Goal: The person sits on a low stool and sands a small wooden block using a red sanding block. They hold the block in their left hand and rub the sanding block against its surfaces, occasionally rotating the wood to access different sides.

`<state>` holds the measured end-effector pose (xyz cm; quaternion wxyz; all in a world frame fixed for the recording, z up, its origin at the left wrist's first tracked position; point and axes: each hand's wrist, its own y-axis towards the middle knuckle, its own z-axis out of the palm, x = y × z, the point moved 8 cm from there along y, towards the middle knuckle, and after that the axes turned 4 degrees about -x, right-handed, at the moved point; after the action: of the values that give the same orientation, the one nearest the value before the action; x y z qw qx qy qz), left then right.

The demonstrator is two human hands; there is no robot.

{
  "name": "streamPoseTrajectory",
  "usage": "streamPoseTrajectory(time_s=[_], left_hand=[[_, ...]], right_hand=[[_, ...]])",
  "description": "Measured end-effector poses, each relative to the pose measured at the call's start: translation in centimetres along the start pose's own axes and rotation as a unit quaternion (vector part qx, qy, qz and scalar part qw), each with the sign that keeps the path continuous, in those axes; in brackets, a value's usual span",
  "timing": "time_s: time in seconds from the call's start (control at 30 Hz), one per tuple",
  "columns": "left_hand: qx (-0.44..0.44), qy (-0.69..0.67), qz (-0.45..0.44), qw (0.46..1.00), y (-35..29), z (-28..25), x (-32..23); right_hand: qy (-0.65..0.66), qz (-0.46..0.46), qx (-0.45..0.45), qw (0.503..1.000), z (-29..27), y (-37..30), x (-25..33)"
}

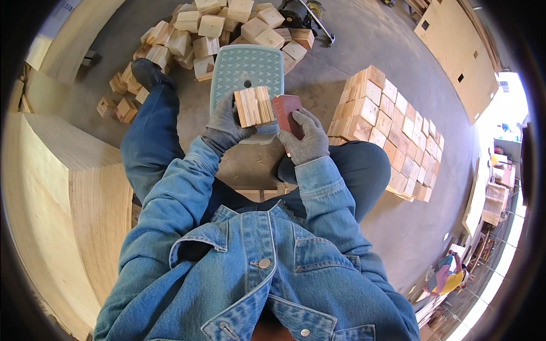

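Observation:
My gloved left hand (220,125) grips a plywood block (254,107), its layered edges facing up. In my gloved right hand (309,139) is a reddish-brown rectangular sanding block (286,109), held upright just right of the plywood block. A narrow gap seems to separate the two. Both hands are above the near end of a pale green plastic stool (247,59), which has a textured top with a hole in it. My left fingers are partly hidden behind the plywood block.
Loose wooden blocks (211,26) lie heaped beyond the stool. Stacked blocks (392,122) stand in rows at right. Large plywood stacks (99,210) rise at left. A dark tool with a metal rod (318,21) lies by the heap. A person (446,277) is at far right.

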<state>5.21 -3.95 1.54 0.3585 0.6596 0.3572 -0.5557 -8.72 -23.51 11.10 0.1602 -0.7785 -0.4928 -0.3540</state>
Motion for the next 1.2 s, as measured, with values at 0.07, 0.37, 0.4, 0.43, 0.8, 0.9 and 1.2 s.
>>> streamPoseTrajectory(time_s=[0.07,0.37,0.4,0.43,0.8,0.9,1.2], left_hand=[[-0.041,-0.04,-0.004,0.998,0.0,-0.8,-0.7],[-0.081,0.223,0.033,0.971,0.7,-2.0,1.2],[-0.083,0.254,0.032,0.963,0.7,-2.0,1.1],[-0.085,0.284,0.031,0.955,0.7,-2.0,0.9],[0.033,0.175,0.022,0.984,1.0,0.1,0.0],[0.046,0.021,-0.036,0.998,0.9,0.4,1.0],[-0.04,0.052,0.005,0.998,1.4,0.6,5.7]], right_hand=[[0.014,-0.014,-0.003,1.0,0.2,0.0,0.2],[-0.037,-0.086,-0.019,0.995,0.8,-0.3,1.9],[-0.047,-0.105,-0.022,0.993,0.8,-0.5,2.4],[-0.074,-0.12,-0.015,0.99,0.8,-0.7,3.1],[-0.268,-0.189,0.004,0.945,3.6,0.0,7.3],[-0.295,-0.19,0.007,0.936,5.3,3.0,8.6],[-0.325,-0.164,0.058,0.929,9.0,9.4,9.8]])
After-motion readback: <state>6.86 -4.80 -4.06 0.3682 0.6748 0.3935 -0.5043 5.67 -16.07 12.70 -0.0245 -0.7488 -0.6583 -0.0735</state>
